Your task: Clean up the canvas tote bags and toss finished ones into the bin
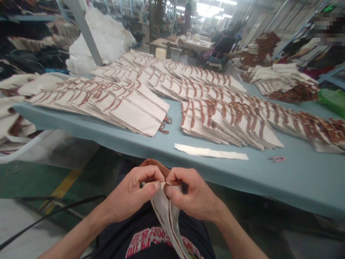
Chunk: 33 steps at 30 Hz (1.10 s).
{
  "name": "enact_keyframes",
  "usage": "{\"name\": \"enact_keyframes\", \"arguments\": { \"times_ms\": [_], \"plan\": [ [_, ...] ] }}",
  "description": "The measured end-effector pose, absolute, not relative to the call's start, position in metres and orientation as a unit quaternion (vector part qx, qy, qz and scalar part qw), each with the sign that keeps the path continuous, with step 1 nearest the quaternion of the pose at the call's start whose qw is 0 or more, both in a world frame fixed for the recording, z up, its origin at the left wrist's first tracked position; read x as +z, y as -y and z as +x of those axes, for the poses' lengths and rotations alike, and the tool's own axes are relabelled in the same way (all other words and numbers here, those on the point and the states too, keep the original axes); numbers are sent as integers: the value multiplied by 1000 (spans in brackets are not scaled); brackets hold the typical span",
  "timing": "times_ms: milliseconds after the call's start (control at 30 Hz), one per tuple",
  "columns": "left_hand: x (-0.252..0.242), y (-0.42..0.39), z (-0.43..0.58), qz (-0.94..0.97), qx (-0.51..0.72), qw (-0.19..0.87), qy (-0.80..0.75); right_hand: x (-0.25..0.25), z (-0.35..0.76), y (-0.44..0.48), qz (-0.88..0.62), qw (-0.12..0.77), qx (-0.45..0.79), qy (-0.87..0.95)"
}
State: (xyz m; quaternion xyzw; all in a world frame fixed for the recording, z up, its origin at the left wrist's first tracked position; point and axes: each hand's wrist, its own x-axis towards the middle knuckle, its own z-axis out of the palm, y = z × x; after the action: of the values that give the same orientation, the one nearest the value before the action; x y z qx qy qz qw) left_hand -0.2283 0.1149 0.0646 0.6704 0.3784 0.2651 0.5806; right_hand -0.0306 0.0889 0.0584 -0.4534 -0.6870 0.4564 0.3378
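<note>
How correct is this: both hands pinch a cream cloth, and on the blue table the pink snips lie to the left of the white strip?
Not quite: in the head view, the pink snips lie to the right of the white strip on the blue table. The left hand and right hand do pinch the cream cloth.

Pinkish-red and white Chinese characters (147,238) stand on the person's dark garment (113,232), below the tabletop's (304,176) near edge. A hanging pale cloth (161,207) splits the lettering, its wording too unclear to read with certainty.
</note>
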Motion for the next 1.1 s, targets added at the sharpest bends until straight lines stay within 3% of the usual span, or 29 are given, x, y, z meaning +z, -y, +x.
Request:
{"name": "enact_keyframes", "arguments": {
  "times_ms": [400,833,1100],
  "plan": [
    [56,-122,-239,679,180,613,-361,64,-26,-93,-447,289,458,712],
    [72,-125,-236,809,160,427,-372,69,-21,-103,-451,225,464,729],
    [58,-127,-236,783,195,466,-362,76,-25,-108,-507,155,426,734]
  ]
}}
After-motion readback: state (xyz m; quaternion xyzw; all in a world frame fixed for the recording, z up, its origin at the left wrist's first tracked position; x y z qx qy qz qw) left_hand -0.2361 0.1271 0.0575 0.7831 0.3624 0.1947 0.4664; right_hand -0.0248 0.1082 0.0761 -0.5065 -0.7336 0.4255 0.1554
